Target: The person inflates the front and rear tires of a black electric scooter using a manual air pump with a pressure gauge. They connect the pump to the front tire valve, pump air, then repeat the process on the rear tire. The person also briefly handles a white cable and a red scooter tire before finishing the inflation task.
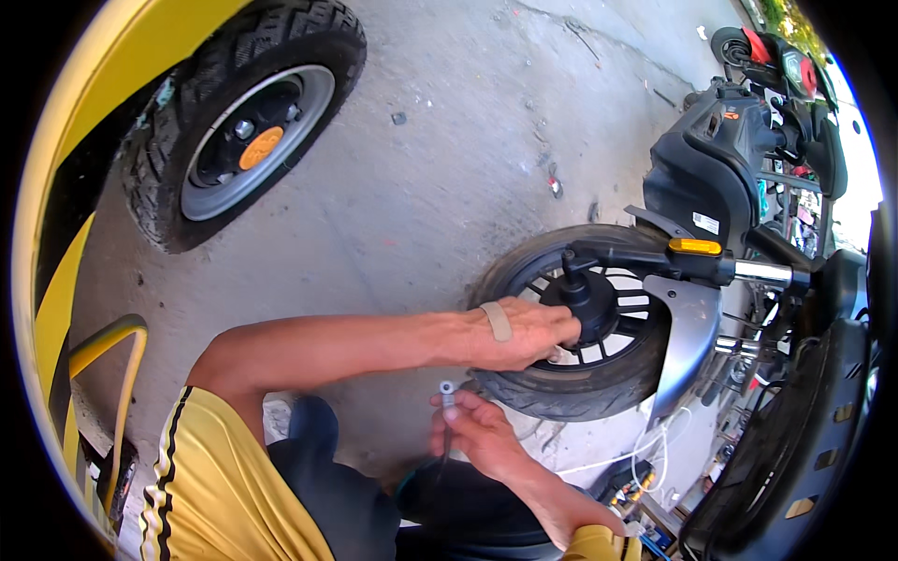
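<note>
In front of me to the right lies a scooter's front wheel (524,393), a black tyre on a dark spoked rim. My left hand (524,334), with a tan bandage across its back, reaches over to the black hub (586,304). Its fingers are curled against the hub's near side, and what they grip there is hidden. Lower down, apart from the wheel, my right hand (482,432) pinches a dark rod-like piece with a silver end (447,389). That end is round and has an opening; the lower part blurs against my dark trousers.
The scooter's grey fender (687,327), fork with an orange reflector (695,247) and black body (711,168) fill the right side. A yellow vehicle's wheel (257,140) stands at upper left. A white cord (666,458) loops at lower right near tools.
</note>
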{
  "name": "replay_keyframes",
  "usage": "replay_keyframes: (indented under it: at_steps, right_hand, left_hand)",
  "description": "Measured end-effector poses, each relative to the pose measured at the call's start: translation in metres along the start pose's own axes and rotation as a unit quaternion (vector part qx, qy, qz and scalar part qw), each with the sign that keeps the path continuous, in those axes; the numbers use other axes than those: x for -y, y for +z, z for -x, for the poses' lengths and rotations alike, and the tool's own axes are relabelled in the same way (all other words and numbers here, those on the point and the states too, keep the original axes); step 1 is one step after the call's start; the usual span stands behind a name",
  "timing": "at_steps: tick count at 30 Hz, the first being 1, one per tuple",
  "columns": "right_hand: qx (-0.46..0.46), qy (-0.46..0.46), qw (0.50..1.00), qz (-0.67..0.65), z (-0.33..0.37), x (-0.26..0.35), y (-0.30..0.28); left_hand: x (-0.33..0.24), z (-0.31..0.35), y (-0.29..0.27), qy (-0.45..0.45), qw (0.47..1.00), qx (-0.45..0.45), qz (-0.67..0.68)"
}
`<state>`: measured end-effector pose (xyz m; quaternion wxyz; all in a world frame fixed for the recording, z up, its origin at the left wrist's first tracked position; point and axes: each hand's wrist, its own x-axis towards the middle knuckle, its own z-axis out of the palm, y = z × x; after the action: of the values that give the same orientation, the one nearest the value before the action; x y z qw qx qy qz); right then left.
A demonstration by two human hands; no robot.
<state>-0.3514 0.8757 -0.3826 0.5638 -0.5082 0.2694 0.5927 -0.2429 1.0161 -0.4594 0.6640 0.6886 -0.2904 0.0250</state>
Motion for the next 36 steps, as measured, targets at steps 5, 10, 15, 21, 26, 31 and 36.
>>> replay_keyframes:
  at_steps: [5, 10, 15, 21, 26, 31, 36]
  right_hand:
    - [0.002, 0.018, 1.000, 0.025, 0.003, 0.006, -0.010]
    - [0.000, 0.002, 0.999, 0.055, -0.001, 0.009, -0.012]
    - [-0.009, -0.041, 0.996, 0.079, -0.002, 0.011, -0.009]
    - [-0.032, -0.069, 0.996, 0.047, -0.003, -0.005, -0.013]
    - [-0.051, -0.118, 0.992, -0.003, -0.004, -0.015, -0.013]
    - [-0.072, -0.125, 0.989, -0.041, -0.004, -0.015, -0.011]
    - [-0.070, -0.136, 0.988, -0.040, 0.006, -0.013, -0.011]
  left_hand:
    - [0.006, 0.007, -0.004, 0.058, 0.992, 0.041, -0.107]
    - [0.006, -0.007, 0.001, -0.027, 0.969, 0.079, -0.234]
    - [-0.011, -0.013, -0.005, -0.087, 0.963, 0.054, -0.249]
    - [0.002, 0.001, -0.001, 0.095, 0.981, -0.003, -0.169]
    - [-0.010, -0.011, 0.005, -0.045, 0.966, 0.025, -0.254]
    - [-0.010, -0.010, -0.003, -0.071, 0.989, -0.008, -0.133]
    - [0.005, -0.011, -0.001, 0.070, 0.984, 0.041, -0.158]
